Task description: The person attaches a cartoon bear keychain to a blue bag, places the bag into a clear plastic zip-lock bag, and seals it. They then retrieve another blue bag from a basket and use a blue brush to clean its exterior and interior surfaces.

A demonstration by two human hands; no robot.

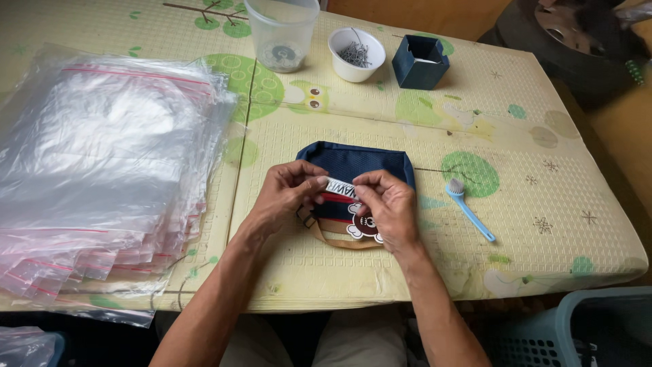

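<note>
While the navy pouch lies flat on the patterned mat, a small white tag is pinched over it between the fingertips of the left hand and the right hand. Both hands are closed on the tag's ends, just above a cartoon patch on the pouch. A blue brush is seen near the right hand, and clear bags are stacked well to the left. A white cup of pins stands farther back.

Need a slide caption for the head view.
Both hands, left and right, pinch a small tag over a navy pouch.
</note>
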